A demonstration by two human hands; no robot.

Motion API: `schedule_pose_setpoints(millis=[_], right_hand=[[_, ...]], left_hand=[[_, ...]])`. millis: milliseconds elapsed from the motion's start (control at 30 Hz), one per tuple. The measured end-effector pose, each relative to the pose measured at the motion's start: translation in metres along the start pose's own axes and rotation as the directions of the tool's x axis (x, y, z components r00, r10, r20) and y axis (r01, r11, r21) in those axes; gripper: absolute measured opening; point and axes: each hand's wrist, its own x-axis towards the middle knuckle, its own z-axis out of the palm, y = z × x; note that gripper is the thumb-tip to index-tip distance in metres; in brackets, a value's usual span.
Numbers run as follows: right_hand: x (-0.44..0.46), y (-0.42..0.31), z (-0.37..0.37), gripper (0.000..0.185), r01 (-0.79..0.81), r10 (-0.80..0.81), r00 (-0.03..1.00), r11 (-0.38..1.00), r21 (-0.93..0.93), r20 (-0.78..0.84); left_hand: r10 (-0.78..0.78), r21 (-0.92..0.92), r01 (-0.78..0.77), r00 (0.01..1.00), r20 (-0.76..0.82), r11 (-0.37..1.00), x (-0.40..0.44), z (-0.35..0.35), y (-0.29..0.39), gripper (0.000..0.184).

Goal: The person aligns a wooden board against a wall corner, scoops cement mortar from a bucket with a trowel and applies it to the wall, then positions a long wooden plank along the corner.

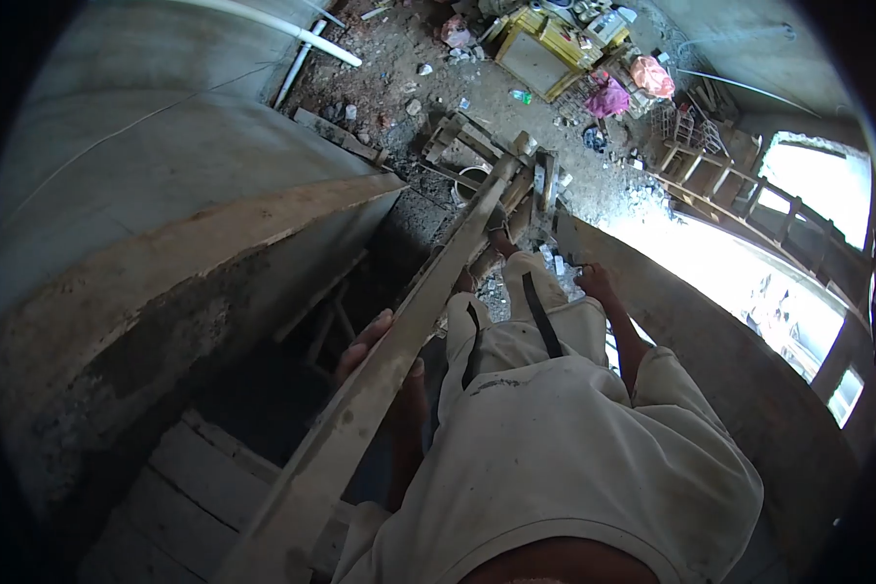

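Observation:
My left hand (365, 347) is wrapped around the edge of a long wooden plank (389, 360), fingers on its far left side. The plank runs from near my body down toward the floor. Beside my right thigh, my right hand (594, 281) has its fingers curled, close to the edge of a grey wall (691, 321). Whether it grips anything there is too small to tell. My feet, partly hidden, are near the plank's far end, by a wooden trestle-like frame (545, 185).
A concrete ledge (214, 229) juts out on the left. Below lie rubble, a white bucket (472, 180), a yellow-framed box (535, 58) and a pink bag (608, 97). A wooden ladder (740, 190) leans at the right, by bright openings. A white pipe (282, 27) runs along the upper left.

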Motion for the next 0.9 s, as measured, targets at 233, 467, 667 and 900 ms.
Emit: schedule_pose_setpoints(millis=[233, 467, 667, 900], right_hand=[[0.158, 0.192, 0.080, 0.058, 0.375, -0.447, 0.894, 0.732, -0.569, 0.013], [0.069, 0.001, 0.040, 0.049, 0.429, -0.470, 0.869, 0.870, -0.241, -0.151], [0.015, -0.155, 0.031, 0.049, 0.689, -0.689, 0.701, 0.721, -0.076, -0.185], [-0.130, -0.335, 0.051, 0.052, 0.615, -0.645, 0.763, 0.704, 0.357, -0.042]], left_hand=[[-0.135, 0.096, 0.132, 0.990, 0.027, 0.987, -0.020, -0.031, -0.026, 0.047], [-0.404, -0.288, 0.316, 0.853, -0.330, 0.904, -0.052, -0.059, -0.051, 0.037], [-0.210, -0.022, 0.263, 0.712, -0.670, 0.964, -0.068, -0.163, -0.011, 0.052], [0.176, 0.261, 0.137, 0.446, -0.878, 0.956, -0.110, -0.264, 0.018, 0.059]])
